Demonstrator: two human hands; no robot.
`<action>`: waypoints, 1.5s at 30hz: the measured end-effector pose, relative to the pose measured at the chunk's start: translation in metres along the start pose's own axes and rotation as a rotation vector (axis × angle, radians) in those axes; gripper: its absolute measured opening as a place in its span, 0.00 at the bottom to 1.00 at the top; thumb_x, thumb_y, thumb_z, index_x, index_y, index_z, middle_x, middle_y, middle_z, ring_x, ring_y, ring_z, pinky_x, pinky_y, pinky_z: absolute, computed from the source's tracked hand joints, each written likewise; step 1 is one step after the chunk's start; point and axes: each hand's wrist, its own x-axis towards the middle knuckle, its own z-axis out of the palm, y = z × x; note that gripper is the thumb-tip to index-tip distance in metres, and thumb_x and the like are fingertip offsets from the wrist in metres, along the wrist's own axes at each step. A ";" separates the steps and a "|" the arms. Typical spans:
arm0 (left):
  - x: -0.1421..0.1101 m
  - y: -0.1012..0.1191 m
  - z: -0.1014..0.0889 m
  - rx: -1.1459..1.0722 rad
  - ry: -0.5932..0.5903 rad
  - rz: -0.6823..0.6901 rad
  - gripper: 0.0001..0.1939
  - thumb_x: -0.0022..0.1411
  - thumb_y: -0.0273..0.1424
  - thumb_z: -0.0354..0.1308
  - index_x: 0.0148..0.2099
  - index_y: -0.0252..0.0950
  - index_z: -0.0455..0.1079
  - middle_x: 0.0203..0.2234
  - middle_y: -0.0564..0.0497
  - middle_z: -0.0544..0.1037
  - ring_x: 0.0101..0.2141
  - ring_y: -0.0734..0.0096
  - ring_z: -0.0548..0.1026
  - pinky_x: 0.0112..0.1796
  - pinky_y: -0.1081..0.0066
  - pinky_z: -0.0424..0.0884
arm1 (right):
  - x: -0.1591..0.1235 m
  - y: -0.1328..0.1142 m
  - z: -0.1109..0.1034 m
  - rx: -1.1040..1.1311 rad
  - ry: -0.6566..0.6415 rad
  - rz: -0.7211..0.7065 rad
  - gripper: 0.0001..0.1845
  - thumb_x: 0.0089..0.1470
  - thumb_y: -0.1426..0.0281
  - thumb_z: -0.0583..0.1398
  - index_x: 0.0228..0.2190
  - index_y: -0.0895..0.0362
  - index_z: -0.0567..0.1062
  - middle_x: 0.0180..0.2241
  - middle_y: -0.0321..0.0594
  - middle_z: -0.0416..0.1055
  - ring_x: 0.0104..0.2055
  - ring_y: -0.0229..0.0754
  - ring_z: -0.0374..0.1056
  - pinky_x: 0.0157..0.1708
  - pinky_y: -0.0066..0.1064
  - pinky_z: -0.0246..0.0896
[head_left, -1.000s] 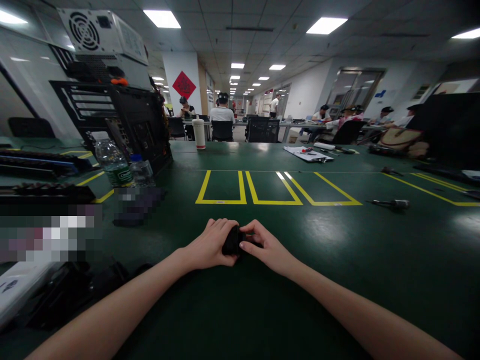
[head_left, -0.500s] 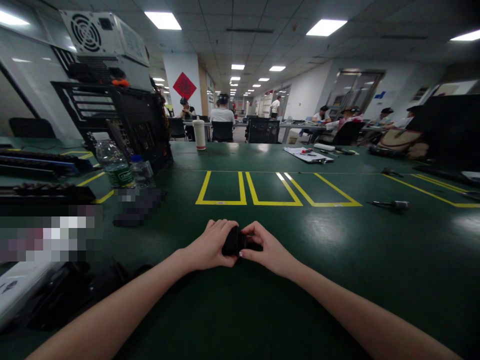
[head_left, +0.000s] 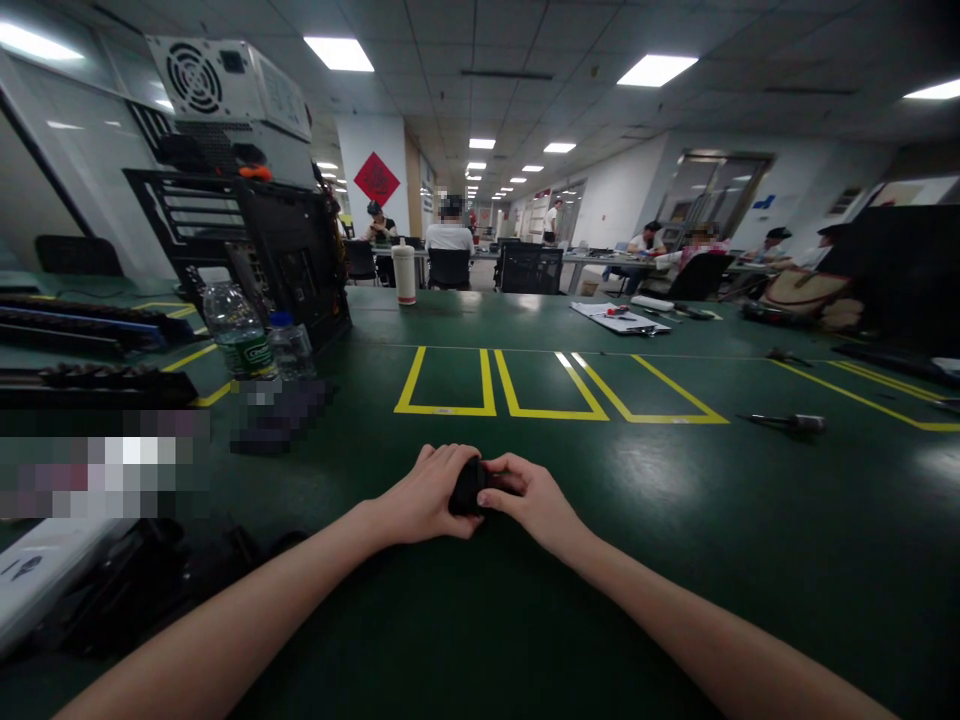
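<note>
A small black object is held between my two hands, just above or on the green tabletop; its kind is too dark to make out. My left hand wraps round its left side, thumb below and fingers over the top. At its right side, my right hand pinches with thumb and fingertips. Part of the object is hidden behind my fingers. Beyond both hands, yellow tape outlines mark the table.
A screwdriver-like tool lies to the right. Clear bottles and an open computer case stand at the left. Farther back are a white tumbler and a clipboard. Black gear lies beside my left forearm. People sit at far desks.
My right fingers have moved in closer against the black object, covering more of its right side. The camera view has tilted up slightly.
</note>
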 end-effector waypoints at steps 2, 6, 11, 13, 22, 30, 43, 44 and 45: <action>0.000 -0.002 0.003 0.018 0.038 -0.001 0.29 0.47 0.35 0.61 0.50 0.37 0.53 0.42 0.47 0.67 0.40 0.61 0.66 0.42 0.62 0.59 | -0.001 0.000 0.000 0.019 -0.014 0.003 0.13 0.46 0.68 0.61 0.36 0.57 0.69 0.37 0.38 0.70 0.43 0.43 0.67 0.46 0.39 0.60; 0.000 -0.005 0.009 0.044 0.062 -0.006 0.30 0.46 0.35 0.61 0.49 0.37 0.53 0.42 0.47 0.67 0.40 0.61 0.66 0.42 0.62 0.58 | -0.001 -0.002 0.000 0.064 -0.021 0.018 0.13 0.46 0.69 0.60 0.36 0.58 0.69 0.36 0.38 0.70 0.42 0.42 0.67 0.45 0.37 0.61; -0.001 -0.004 0.008 0.021 0.050 -0.010 0.29 0.48 0.36 0.61 0.49 0.37 0.53 0.42 0.48 0.66 0.40 0.63 0.66 0.41 0.65 0.58 | -0.001 -0.004 0.003 0.018 0.035 0.038 0.12 0.46 0.69 0.60 0.35 0.58 0.69 0.36 0.37 0.69 0.41 0.41 0.67 0.43 0.37 0.62; 0.000 -0.003 0.007 0.015 0.045 -0.014 0.28 0.48 0.36 0.60 0.49 0.38 0.53 0.42 0.48 0.67 0.40 0.63 0.66 0.41 0.65 0.58 | -0.002 -0.005 0.003 0.018 0.027 0.032 0.11 0.47 0.69 0.60 0.35 0.57 0.69 0.36 0.37 0.69 0.41 0.41 0.67 0.44 0.37 0.62; 0.001 -0.003 0.008 0.033 0.050 -0.025 0.30 0.47 0.36 0.61 0.50 0.38 0.53 0.42 0.48 0.67 0.41 0.61 0.66 0.41 0.64 0.58 | -0.009 -0.004 0.001 -0.049 -0.028 -0.034 0.15 0.47 0.71 0.59 0.40 0.55 0.67 0.42 0.37 0.67 0.47 0.43 0.64 0.48 0.40 0.59; 0.000 -0.003 0.007 0.025 0.053 -0.012 0.28 0.47 0.36 0.60 0.49 0.38 0.53 0.42 0.48 0.67 0.40 0.62 0.66 0.40 0.65 0.58 | -0.009 -0.004 0.001 -0.083 -0.039 -0.072 0.13 0.47 0.70 0.60 0.37 0.54 0.66 0.40 0.36 0.67 0.45 0.42 0.65 0.46 0.39 0.60; 0.001 -0.006 0.009 0.036 0.047 -0.007 0.30 0.47 0.36 0.61 0.50 0.37 0.53 0.42 0.48 0.67 0.40 0.61 0.66 0.40 0.65 0.58 | -0.006 -0.004 0.001 -0.005 -0.066 -0.043 0.10 0.49 0.69 0.58 0.36 0.55 0.65 0.37 0.36 0.66 0.41 0.41 0.67 0.41 0.36 0.64; 0.001 -0.005 0.008 0.033 0.046 -0.006 0.29 0.47 0.36 0.61 0.50 0.37 0.53 0.42 0.48 0.67 0.40 0.61 0.66 0.40 0.65 0.58 | -0.006 -0.004 0.001 -0.002 -0.068 -0.044 0.11 0.49 0.70 0.58 0.37 0.55 0.65 0.38 0.36 0.66 0.42 0.41 0.67 0.42 0.36 0.63; 0.001 -0.005 0.008 0.031 0.049 -0.006 0.29 0.47 0.36 0.60 0.50 0.37 0.53 0.42 0.47 0.67 0.40 0.61 0.66 0.40 0.65 0.58 | -0.005 -0.004 0.001 -0.004 -0.062 -0.046 0.12 0.49 0.71 0.58 0.38 0.55 0.64 0.39 0.37 0.65 0.43 0.41 0.66 0.43 0.36 0.63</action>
